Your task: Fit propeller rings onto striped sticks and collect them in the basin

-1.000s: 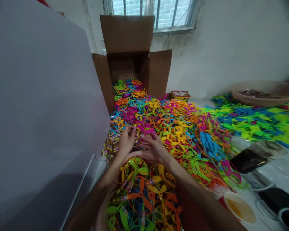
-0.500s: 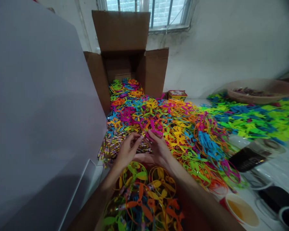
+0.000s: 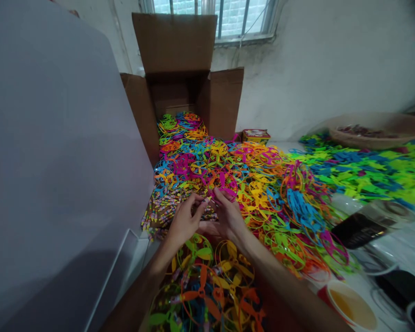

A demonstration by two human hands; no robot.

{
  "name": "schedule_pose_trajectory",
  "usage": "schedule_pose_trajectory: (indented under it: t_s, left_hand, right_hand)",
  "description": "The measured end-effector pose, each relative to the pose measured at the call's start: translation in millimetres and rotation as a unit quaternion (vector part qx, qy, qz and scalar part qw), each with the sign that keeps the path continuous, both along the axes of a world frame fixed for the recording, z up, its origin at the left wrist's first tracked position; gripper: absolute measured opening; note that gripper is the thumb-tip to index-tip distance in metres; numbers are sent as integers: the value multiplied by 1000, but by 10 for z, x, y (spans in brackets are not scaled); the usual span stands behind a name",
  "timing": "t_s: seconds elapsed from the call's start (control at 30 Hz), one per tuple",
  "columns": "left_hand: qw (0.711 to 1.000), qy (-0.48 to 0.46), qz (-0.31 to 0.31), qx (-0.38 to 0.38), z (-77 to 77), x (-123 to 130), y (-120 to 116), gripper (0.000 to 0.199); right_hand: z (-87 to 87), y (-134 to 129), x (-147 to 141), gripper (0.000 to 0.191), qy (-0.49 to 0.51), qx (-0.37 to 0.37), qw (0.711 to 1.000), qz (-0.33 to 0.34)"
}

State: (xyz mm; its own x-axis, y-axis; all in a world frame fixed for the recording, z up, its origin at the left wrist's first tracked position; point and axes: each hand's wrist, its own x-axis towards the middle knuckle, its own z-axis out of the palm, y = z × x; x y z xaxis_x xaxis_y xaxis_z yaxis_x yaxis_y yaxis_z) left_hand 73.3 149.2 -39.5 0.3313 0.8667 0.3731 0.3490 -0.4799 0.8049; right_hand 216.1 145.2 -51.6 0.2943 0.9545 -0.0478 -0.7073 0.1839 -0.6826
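Note:
Close together at the centre, my two hands meet over the front edge of the heap. My left hand (image 3: 186,220) pinches a small patterned stick (image 3: 205,201) with a yellow end between thumb and fingertips. In my right hand (image 3: 231,216) is a magenta propeller ring (image 3: 224,182), its rim reaching out beyond the fingers. The stick's tip lies right by the ring; whether they join is hidden by my fingers. Under my wrists, a tub holds propeller rings, among them an orange propeller ring (image 3: 202,291), with patterned sticks among them.
Loose patterned sticks (image 3: 162,207) lie left of my hands. A heap of coloured propeller rings (image 3: 256,184) spills from an open cardboard box (image 3: 226,101). At right are green and blue plastic pieces (image 3: 366,170), a dark can (image 3: 359,228) and a cup (image 3: 354,306). A pale panel (image 3: 72,161) stands left.
Both hands have shifted very slightly right in the picture, as has most of the scene. The stick and the magenta propeller ring remain in my fingers, with the left fingers slightly repositioned.

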Motion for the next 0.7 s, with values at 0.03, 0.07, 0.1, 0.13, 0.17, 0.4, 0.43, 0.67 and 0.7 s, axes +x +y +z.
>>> schedule_pose_trajectory:
  t_s: [0.03, 0.07, 0.1, 0.13, 0.17, 0.4, 0.43, 0.67, 0.7]
  left_hand:
    - [1000, -5, 1, -1, -9, -2, 5, 15]
    - [1000, -13, 1, -3, -21, -4, 14, 15]
    - [1000, -20, 0, -6, -35, -6, 25, 16]
    - [1000, -26, -1, -8, -48, -9, 35, 16]
    - [1000, -28, -1, -7, -57, -11, 44, 16]
    - [999, 16, 25, 22, 24, -3, 21, 10]
    - [999, 22, 30, 31, 36, -1, 11, 9]
    - [992, 53, 40, 106, 33, 2, -45, 2]
    - [992, 61, 34, 109, 35, 0, -50, 3]
  right_hand:
    - [2, -7, -3, 27, 0, -1, 1000, 0]
    - [4, -12, -7, 28, -1, -4, 1000, 2]
    - [3, -16, -11, 28, -2, -8, 1000, 4]
    - [1, -18, -16, 28, -4, -13, 1000, 5]
    - [-1, -18, -20, 28, -6, -15, 1000, 5]
    - [-3, -4, -19, 27, 1, -18, 1000, -2]
    - [-2, -5, -17, 27, 3, -24, 1000, 1]
    - [-6, -23, -66, 27, 6, -20, 1000, 4]
    - [-4, -27, -78, 27, 5, -19, 1000, 2]
